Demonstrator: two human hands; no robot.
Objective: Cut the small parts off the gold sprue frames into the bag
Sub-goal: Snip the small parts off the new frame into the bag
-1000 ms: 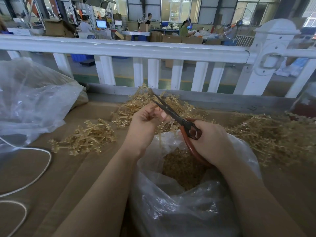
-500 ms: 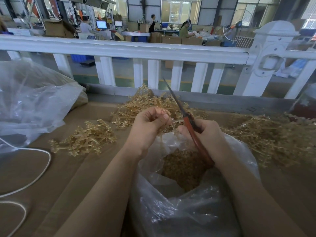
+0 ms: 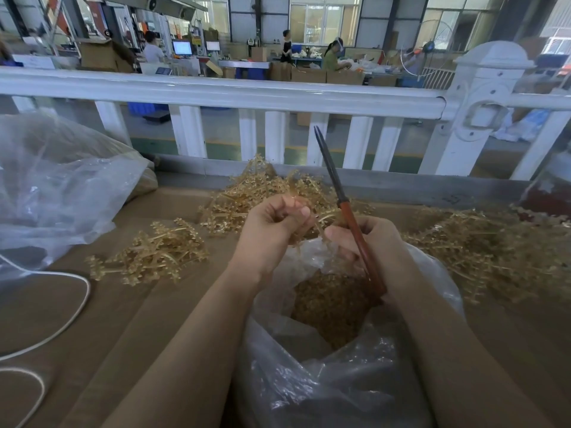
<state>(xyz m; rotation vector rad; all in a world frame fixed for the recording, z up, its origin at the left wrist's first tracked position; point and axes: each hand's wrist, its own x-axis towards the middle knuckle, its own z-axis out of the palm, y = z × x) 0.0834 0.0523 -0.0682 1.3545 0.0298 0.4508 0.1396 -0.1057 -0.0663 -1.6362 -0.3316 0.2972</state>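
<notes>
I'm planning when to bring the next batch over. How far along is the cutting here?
Done: the clear bag already holds a deep layer of cut gold parts. In hand: the left hand pinches one sprue frame above the bag, while the right hand grips the scissors, blades together and pointing up. Left: uncut frames piled behind, at right and at left.

Gold sprue frames [image 3: 247, 193] heaped on cardboard, clear bag [image 3: 324, 381] open (cut parts inside)
</notes>
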